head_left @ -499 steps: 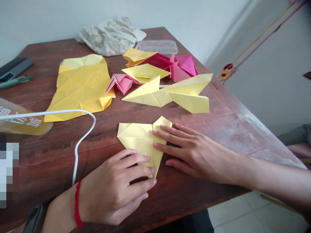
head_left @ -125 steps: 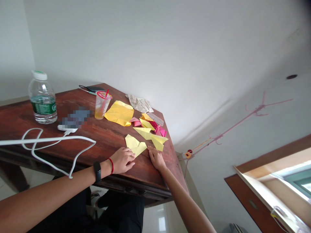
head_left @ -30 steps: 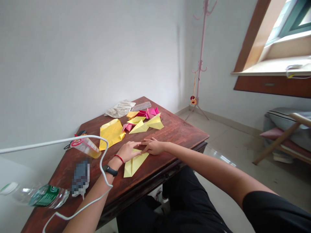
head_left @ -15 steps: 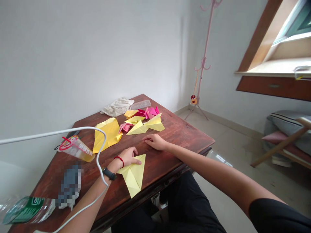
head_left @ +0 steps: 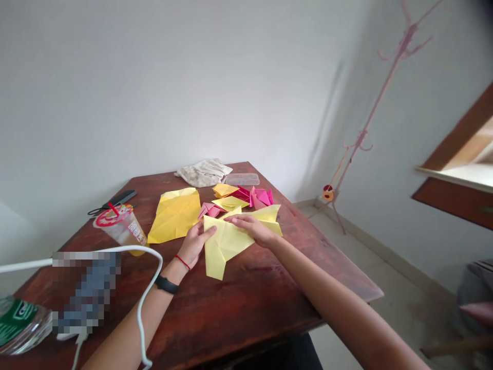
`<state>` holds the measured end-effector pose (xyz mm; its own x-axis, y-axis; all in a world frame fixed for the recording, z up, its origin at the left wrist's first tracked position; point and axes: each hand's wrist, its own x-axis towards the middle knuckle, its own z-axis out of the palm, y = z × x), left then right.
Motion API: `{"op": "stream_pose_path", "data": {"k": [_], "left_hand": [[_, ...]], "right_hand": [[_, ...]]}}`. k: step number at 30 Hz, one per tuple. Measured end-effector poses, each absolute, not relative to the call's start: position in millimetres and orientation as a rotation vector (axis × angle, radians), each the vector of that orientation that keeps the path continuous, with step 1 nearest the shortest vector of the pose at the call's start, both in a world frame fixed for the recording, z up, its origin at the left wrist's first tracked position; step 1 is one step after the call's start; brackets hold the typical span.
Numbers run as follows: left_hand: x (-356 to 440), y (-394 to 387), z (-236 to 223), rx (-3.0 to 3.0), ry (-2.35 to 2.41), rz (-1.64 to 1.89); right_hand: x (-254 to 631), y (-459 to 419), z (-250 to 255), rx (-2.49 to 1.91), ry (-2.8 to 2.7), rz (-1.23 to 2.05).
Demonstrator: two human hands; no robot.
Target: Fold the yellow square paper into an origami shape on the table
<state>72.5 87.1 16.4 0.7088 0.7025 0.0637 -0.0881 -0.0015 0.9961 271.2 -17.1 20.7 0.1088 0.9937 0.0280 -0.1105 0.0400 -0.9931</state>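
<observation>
A pale yellow folded paper (head_left: pixel 223 244) lies on the brown wooden table (head_left: pixel 239 303). My left hand (head_left: pixel 197 241) rests at its left edge, fingers stretched along the paper. From the right, my right hand (head_left: pixel 252 228) lies flat on the paper's upper part with fingers extended. Just beyond sit more folded yellow pieces (head_left: pixel 269 216) and pink ones (head_left: pixel 260 197). A large creased yellow sheet (head_left: pixel 175 216) lies to the left of them.
A plastic cup with a drink and red straw (head_left: pixel 121 228) stands at the left. A white cable (head_left: pixel 148 288) crosses my left arm; a water bottle (head_left: pixel 19 324) is at the lower left. At the far edge lie a cloth (head_left: pixel 203 172), a clear box (head_left: pixel 242 179) and dark scissors (head_left: pixel 115 199).
The folded yellow paper has been turned and shifted toward the other pieces. My right hand came back onto it, and the head view swung left.
</observation>
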Motion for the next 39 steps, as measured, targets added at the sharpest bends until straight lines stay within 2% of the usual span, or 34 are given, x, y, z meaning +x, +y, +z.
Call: {"op": "stream_pose_path", "data": {"k": [5, 10, 14, 17, 24, 32, 39], "left_hand": [[65.8, 78.3, -16.3, 1.26, 0.582, 0.684], [54.2, 63.2, -33.3, 1.638, 0.579, 0.715], [41.1, 51.8, -30.0, 2.23, 0.543, 0.923], [33.6, 44.8, -28.5, 2.517, 0.382, 0.784], [24.9, 35.5, -31.5, 2.613, 0.305, 0.645], [24.6, 38.8, -28.3, 2.656, 0.258, 0.578], [23.6, 35.5, -24.7, 2.653, 0.375, 0.532]], "right_hand": [[276.3, -20.5, 9.9, -1.27, -1.124, 1.298], [278.5, -29.7, -0.7, -1.53, -1.297, 1.348], [279.8, -37.3, -2.1, -1.65, -1.475, 1.209], [278.1, -40.3, -2.2, -1.704, -1.556, 1.092], [275.0, -48.4, -5.8, -1.783, -1.618, 0.976], [274.5, -55.4, -11.0, -1.831, -1.43, 0.998], [260.0, -63.1, 13.0, -1.623, -0.954, 1.261]]}}
